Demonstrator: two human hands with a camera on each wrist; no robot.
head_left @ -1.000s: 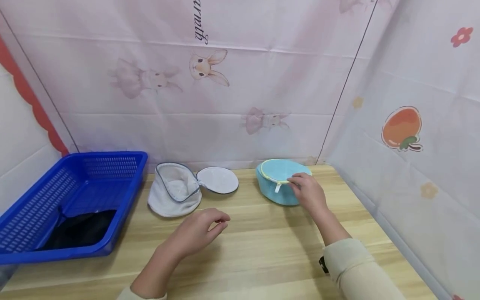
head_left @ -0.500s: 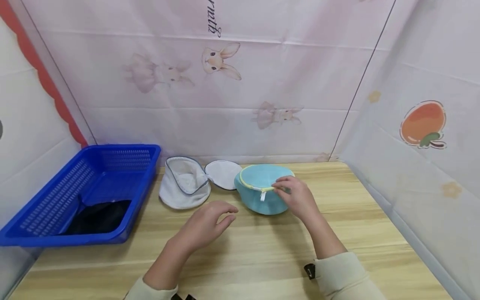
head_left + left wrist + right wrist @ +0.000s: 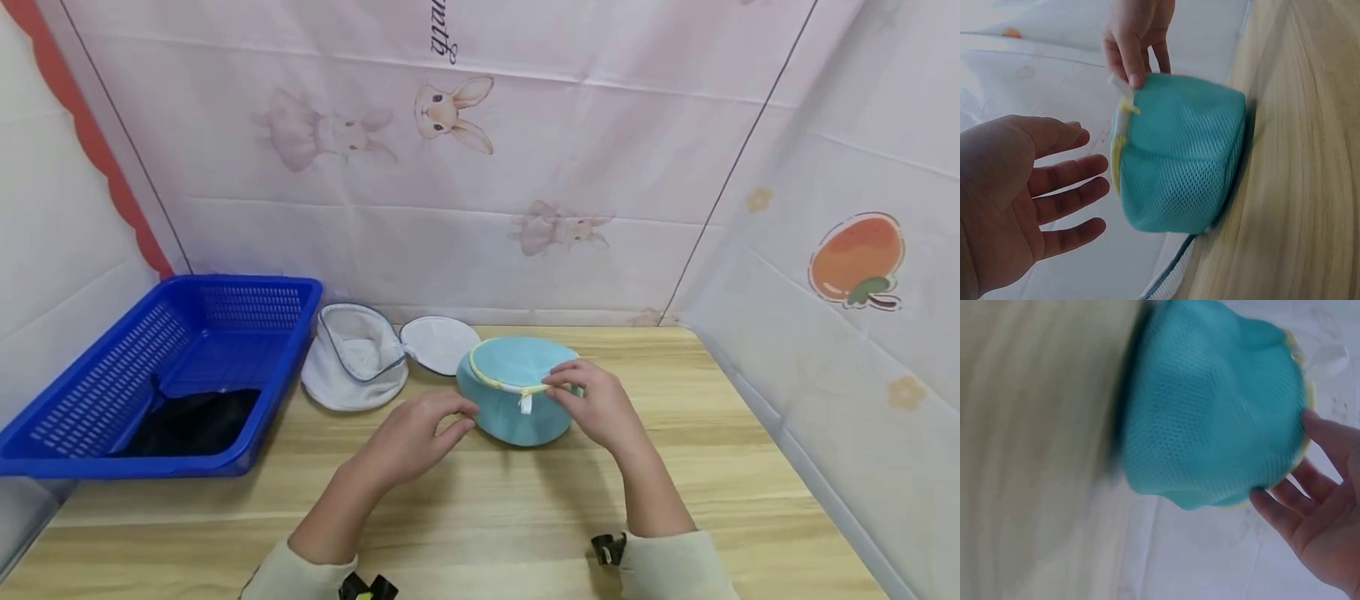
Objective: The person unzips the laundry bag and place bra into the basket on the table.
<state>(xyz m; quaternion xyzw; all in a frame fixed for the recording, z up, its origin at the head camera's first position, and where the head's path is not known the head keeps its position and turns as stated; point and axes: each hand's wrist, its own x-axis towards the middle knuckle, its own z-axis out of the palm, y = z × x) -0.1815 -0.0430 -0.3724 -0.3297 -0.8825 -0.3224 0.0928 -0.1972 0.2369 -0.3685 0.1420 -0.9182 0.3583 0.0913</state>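
A teal mesh laundry bag (image 3: 525,425) with a yellow zipper round its top and a white tag at the front stands in the middle of the table. My right hand (image 3: 596,406) pinches its top edge at the right, thumb on the near side in the right wrist view. On the other side, my left hand (image 3: 1029,194) has its fingers spread and apart from the bag, pointing toward the zipper edge. Behind and left lies a white mesh laundry bag (image 3: 352,392) with dark trim, its round lid (image 3: 442,343) folded back to the right.
A blue plastic basket (image 3: 281,400) stands at the left, with a black cloth item (image 3: 198,423) in it. A wall with rabbit prints (image 3: 450,275) borders the wooden table (image 3: 480,533) at the back, and another wall (image 3: 847,400) at the right.
My right hand has brought the teal laundry bag leftward and nearer, from the right rear to the middle. My left hand has come up close to the bag's left side, its fingers more spread.
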